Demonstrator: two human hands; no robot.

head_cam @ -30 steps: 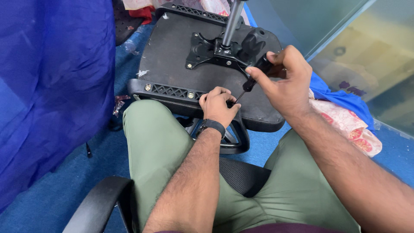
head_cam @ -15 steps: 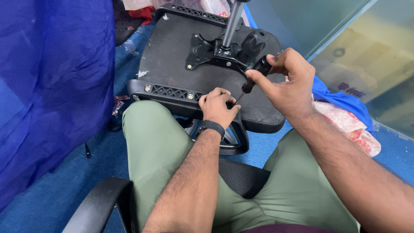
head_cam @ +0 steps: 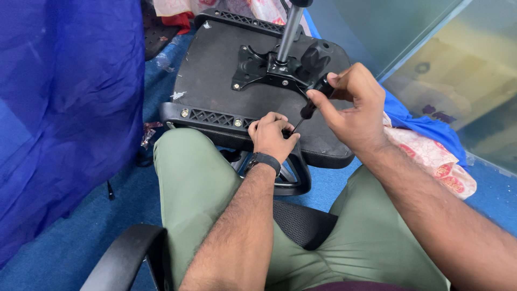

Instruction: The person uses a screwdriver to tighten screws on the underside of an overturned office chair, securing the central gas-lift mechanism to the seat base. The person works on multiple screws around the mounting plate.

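- The floor (head_cam: 70, 248) is blue carpet; a blue cloth (head_cam: 64, 108) hangs along the left side, and a glass partition (head_cam: 431, 59) stands at the upper right.
- One upturned office chair seat (head_cam: 215, 91), black, lies on the floor against the person's knees, its underside facing up.
- One black metal mounting plate (head_cam: 258, 70) sits on that underside, with one grey gas-lift column (head_cam: 290, 29) rising from it.
- One screwdriver (head_cam: 311, 105) with a black handle slants down toward the seat's near edge.
- The right hand (head_cam: 355, 108) has its fingers wrapped around the screwdriver handle.
- The left hand (head_cam: 272, 134) rests on the seat's near edge, fingers pinched together at the screwdriver tip; whatever it pinches is too small to tell.
- One black wristband (head_cam: 264, 160) is on the left wrist.
- Two screw heads (head_cam: 185, 113) show along the seat's ribbed front rail.
- One black armrest (head_cam: 126, 253) of the chair the person sits in shows at the bottom.
- One crumpled printed plastic bag (head_cam: 436, 161) lies to the right, just beside a blue rag (head_cam: 414, 121).
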